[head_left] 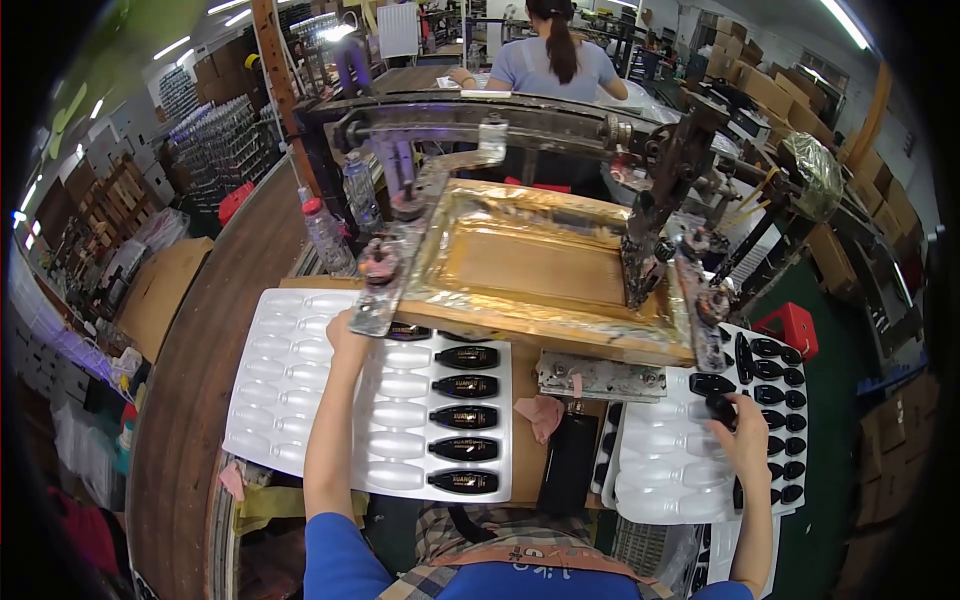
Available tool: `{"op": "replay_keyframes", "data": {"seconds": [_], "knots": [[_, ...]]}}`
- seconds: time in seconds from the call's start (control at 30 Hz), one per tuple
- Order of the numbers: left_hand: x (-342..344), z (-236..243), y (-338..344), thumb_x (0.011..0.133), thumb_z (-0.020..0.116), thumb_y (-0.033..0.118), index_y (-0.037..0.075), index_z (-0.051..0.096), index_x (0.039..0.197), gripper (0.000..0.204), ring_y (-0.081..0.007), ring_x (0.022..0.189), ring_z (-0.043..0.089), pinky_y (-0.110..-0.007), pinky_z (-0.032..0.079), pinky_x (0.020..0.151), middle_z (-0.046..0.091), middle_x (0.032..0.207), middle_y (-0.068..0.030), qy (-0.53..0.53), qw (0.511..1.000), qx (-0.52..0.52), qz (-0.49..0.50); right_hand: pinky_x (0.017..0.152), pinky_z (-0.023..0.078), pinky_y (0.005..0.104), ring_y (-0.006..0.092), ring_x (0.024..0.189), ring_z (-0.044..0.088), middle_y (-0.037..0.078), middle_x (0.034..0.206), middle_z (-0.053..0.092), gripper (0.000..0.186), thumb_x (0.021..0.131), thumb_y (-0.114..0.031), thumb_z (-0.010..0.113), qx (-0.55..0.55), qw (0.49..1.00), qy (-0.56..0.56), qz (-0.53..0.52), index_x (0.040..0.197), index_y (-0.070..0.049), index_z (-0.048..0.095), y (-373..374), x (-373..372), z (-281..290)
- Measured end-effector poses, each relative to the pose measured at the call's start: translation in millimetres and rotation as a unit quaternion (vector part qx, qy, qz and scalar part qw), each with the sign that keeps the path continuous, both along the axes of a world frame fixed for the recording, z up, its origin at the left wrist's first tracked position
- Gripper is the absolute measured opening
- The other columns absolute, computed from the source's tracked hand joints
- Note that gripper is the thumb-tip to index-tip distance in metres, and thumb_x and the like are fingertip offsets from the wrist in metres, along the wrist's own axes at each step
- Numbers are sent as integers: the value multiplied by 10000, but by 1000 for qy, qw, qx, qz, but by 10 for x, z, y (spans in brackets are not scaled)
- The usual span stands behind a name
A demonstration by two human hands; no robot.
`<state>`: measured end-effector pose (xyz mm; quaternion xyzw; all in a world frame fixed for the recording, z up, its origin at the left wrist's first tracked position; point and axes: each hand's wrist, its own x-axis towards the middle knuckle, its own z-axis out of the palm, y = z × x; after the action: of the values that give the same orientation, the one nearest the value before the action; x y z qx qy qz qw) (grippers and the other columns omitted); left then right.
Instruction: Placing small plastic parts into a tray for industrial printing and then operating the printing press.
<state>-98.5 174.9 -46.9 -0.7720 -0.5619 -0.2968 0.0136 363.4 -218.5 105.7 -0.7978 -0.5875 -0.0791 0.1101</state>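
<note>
My left hand (347,338) reaches to the far part of a white moulded tray (505,430), its fingers hidden behind the metal arm of a screen-printing frame (540,325). Close to it, a glossy black piece (408,331) shows partly beneath the frame. Down the tray's right side lies a column of similar black oval pieces (464,418) with gold print; the other hollows in view are bare. My right hand (745,430) closes around a black oval piece (720,408) above another white tray (655,490). Beside it, one black piece (711,384) rests in that tray.
More black pieces (768,393) fill a tray at the right edge. A black phone-like slab (570,463) and a pink cloth (540,415) lie between the trays. Bottles (325,235) stand back left, a red stool (788,328) at right. Another person (555,65) sits ahead.
</note>
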Motion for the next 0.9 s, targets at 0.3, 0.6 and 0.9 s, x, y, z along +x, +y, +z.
{"op": "replay_keyframes", "data": {"seconds": [0.3,0.6,0.9], "knots": [[1953,1013,-747,837,531,147,33,603,935,167,-188,838,546,-309,426,763,604,873,-55,-190,901,8,-390,722,426,237,123,909,508,82,1133,522,547,702,-89,676,173,909,359,124,1198,-47,448,564,-164,13],[1691,1387,-802,846,566,127,8,622,922,152,-86,751,534,-226,433,689,606,819,-11,-520,785,-110,-318,866,395,322,242,983,542,115,1038,590,416,749,-303,676,8,933,317,171,1045,-30,573,1409,-887,148],[73,304,-572,837,568,115,-31,597,884,157,-89,662,557,-205,459,573,602,758,-51,-496,858,-125,-55,920,341,382,375,1076,448,254,1126,490,384,840,-208,521,123,919,362,99,1123,46,469,868,-210,-68]]}}
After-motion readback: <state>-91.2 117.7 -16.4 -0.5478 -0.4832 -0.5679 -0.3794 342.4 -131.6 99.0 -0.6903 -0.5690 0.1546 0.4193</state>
